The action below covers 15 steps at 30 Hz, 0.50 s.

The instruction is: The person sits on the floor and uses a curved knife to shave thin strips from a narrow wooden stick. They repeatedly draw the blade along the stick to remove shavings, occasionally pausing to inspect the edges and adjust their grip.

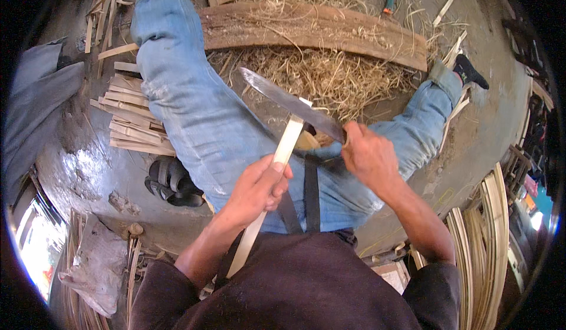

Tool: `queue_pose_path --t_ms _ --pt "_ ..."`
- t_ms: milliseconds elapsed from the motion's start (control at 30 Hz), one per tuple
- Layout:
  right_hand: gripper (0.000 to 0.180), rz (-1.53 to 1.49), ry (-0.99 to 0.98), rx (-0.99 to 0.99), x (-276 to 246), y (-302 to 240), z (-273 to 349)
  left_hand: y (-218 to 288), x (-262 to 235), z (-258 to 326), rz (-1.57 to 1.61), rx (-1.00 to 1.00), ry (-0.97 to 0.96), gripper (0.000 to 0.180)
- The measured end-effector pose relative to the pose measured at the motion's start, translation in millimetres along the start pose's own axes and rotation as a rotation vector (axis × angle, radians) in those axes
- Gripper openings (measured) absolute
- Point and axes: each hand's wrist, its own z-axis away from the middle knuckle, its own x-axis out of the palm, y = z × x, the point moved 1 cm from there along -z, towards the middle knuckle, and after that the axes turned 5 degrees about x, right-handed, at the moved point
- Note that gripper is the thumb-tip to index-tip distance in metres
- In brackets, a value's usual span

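Lying ahead are a curved brown wooden plank (306, 28) and straw-coloured shavings (336, 79). Over the denim lap (348, 206), the left hand (253, 185) grips a flat pale wooden strip (286, 142) slanting up-right; the right hand (370, 154) clenches a steel knife (280, 96) crossing it, up-left.

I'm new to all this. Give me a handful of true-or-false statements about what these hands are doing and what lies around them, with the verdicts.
1. The left hand holds a pale strip. True.
2. The right hand holds a hammer. False: it grips a knife.
3. The knife's blade crosses the strip near the strip's far end. True.
4. The dark footwear lies beside the right leg. False: it lies beside the left leg.
5. Curly shavings lie next to the long brown plank. True.
6. The person's trousers are red. False: they are blue.
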Motion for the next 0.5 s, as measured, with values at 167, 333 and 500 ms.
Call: queue_pose_path --t_ms 167,333,500 --pt "0.028 -0.026 -0.037 0.014 -2 -4 11 1 2 1 -0.010 0.012 -0.012 0.026" --pt "0.026 -0.085 -0.003 -0.059 -12 -6 9 2 3 1 -0.020 0.034 -0.002 0.026" --pt "0.030 -0.092 0.004 0.107 -5 7 0 -4 0 -1 -0.148 0.122 0.016 0.026"
